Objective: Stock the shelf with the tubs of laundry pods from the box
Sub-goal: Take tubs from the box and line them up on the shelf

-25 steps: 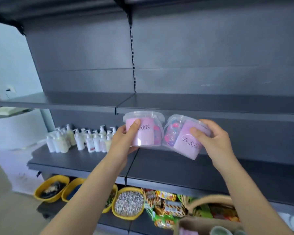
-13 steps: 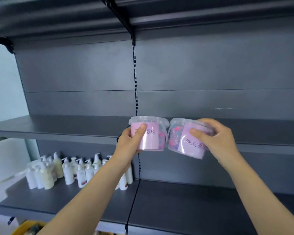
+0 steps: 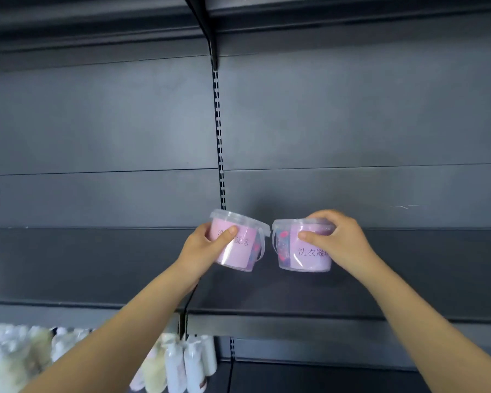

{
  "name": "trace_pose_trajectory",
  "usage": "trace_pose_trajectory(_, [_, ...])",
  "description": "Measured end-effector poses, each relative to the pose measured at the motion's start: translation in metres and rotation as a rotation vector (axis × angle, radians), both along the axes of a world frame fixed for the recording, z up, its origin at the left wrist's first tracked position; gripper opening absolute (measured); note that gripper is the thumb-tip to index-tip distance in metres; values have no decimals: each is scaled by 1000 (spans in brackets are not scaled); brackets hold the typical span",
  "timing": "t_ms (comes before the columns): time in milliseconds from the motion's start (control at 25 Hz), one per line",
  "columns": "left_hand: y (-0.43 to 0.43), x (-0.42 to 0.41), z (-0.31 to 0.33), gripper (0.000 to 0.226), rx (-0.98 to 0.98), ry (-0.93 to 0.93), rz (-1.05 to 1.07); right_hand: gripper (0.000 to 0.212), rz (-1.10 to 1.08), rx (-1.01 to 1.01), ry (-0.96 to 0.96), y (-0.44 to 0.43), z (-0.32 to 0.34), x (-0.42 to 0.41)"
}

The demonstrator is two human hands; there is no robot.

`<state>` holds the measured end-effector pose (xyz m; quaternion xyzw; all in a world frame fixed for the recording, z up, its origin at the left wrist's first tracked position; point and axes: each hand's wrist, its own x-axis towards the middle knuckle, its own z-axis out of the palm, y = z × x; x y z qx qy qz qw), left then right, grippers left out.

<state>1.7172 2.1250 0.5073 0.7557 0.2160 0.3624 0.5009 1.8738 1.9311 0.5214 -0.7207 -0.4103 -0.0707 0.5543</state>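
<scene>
Tubs of laundry pods (image 3: 240, 251), two clear plastic ones with pink and lilac labels, are held side by side over the dark shelf (image 3: 97, 265), roughly midway between its front edge and the back panel (image 3: 352, 123), close to the seam where two shelf boards meet. The left tub (image 3: 243, 258) is tilted. The left hand (image 3: 203, 249) grips it from its left side with the thumb pressed across the label and the other fingers wrapped behind, out of sight. The right tub (image 3: 304, 256) is nearly upright. The right hand (image 3: 340, 239) grips it from its right side, thumb on the label and fingers curled over the lid's far rim. The tubs are just apart, and whether either base touches the shelf cannot be told. Both forearms reach forward and upward. This looks like the placing step — next, probably, level the left tub, lower both flat and release. White bottles (image 3: 193, 364) stand on the shelf below, toward the left.
</scene>
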Motion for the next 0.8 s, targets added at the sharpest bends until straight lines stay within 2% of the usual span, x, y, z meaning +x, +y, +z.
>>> trace_pose_trajectory(120, [62,27,-4,35,2,19,-68,21,-89,-113,-42,44,-2,27])
trace_pose_trajectory(320, [118,79,-15,30,-21,67,-166,28,-226,-192,-158,110,-12,63])
trace_pose_trajectory(520, [151,109,-24,48,18,150,-188,36,-197,-340,-288,133,-18,99])
trace_pose_trajectory(640, [163,112,-34,77,133,272,-168,36,-178,-428,-354,133,-21,109])
trace_pose_trajectory(800, [157,120,-39,62,160,309,-96,35,-169,-441,-353,133,-20,110])
